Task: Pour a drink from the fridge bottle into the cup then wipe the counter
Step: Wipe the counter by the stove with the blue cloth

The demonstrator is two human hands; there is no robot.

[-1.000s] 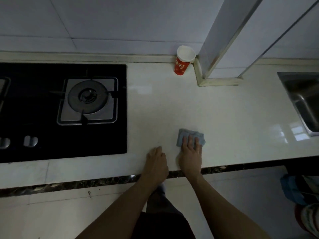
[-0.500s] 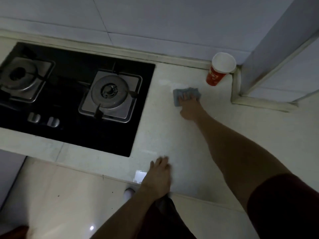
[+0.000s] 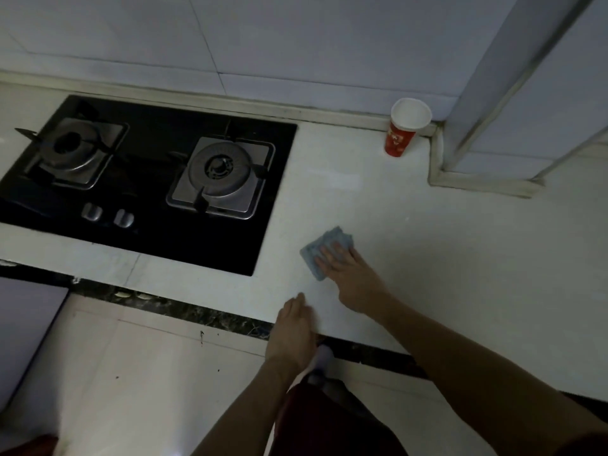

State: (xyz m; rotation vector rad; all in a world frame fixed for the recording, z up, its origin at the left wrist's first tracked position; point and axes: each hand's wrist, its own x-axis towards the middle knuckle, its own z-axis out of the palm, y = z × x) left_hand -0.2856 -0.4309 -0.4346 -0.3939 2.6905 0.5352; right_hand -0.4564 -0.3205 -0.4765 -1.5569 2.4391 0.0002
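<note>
the counter (image 3: 427, 258) looks like smooth pale stone with a faint sheen, edged by a dark speckled marble-like strip (image 3: 197, 312). the hob (image 3: 148, 232) is glossy black glass with brushed metal burners (image 3: 218, 177) and shiny knobs (image 3: 108, 216). the cloth (image 3: 320, 255) is soft, matt blue-grey fabric. the cup (image 3: 403, 133) looks like paper. the wall tiles (image 3: 263, 37) are smooth.

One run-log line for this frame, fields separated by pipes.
phase: wiping | right hand: flat on blue cloth, counter | left hand: resting on counter edge | red cup: upright by wall
</note>
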